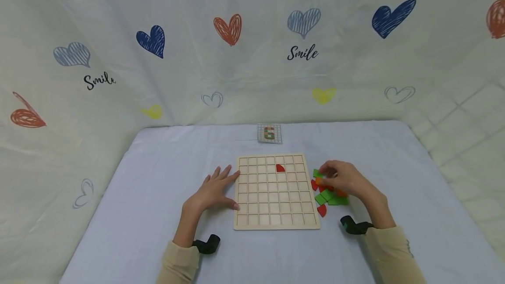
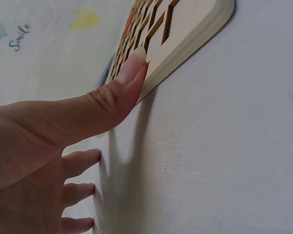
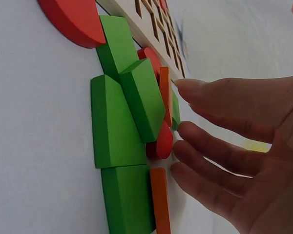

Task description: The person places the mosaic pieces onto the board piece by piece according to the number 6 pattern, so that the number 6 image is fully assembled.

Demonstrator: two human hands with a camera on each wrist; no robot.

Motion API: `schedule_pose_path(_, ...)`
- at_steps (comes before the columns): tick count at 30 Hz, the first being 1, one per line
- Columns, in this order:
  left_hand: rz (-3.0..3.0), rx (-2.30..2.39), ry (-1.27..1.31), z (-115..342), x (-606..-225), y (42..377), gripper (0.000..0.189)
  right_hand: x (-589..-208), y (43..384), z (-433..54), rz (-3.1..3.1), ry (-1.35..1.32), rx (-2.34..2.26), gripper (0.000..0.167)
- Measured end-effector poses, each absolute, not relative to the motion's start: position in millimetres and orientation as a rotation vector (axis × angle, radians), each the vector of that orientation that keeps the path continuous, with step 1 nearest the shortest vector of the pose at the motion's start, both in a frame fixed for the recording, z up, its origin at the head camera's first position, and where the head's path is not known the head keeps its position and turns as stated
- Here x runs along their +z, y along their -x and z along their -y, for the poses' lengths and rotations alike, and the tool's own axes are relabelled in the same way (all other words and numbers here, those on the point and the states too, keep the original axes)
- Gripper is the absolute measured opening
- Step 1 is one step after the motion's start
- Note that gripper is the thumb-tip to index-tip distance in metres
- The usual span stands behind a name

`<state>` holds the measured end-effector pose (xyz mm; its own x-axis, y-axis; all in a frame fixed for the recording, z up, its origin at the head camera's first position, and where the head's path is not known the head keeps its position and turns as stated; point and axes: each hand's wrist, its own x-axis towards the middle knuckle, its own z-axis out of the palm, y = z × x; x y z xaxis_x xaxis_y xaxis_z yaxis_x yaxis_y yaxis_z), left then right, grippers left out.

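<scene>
My left hand (image 1: 213, 192) lies at the left edge of the wooden grid board (image 1: 276, 224), fingers spread. In the left wrist view, its thumb (image 2: 129, 73) rests on the board's rim. One red quarter-round piece (image 1: 280, 168) sits in a square of the board's upper part. My right hand (image 1: 347, 179) is over the loose pieces beside the board. In the right wrist view, its thumb and fingertips are apart, right by a thin orange piece (image 3: 165, 95). Green blocks (image 3: 115, 124) and red rounded pieces (image 3: 161, 141) lie around it.
A small pattern card (image 1: 270, 133) lies behind the board on the white-covered table (image 1: 177, 152). Another red piece (image 1: 321, 210) lies near the board's lower right edge. A cloth backdrop (image 1: 256, 69) with printed hearts rises behind the table.
</scene>
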<state>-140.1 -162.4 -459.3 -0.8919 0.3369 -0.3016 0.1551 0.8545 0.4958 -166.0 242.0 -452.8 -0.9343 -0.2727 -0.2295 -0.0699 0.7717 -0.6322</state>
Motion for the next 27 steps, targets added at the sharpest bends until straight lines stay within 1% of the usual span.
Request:
schedule_pose_path(10,-2.646,0.673,-0.369,163.0,-458.1,142.6,0.106,-450.6,169.0,-237.4,-2.628,0.303,-0.904,0.032)
schedule_pose_path(18,-2.638,0.699,-0.364,163.9,-459.9,141.5,0.106,-455.5,169.1,-234.0,-2.618,0.31,-0.897,0.029)
schedule_pose_path(27,-2.639,0.691,-0.362,162.7,-461.7,140.1,0.106,-459.5,166.0,-234.5,-2.647,0.311,-0.881,0.031)
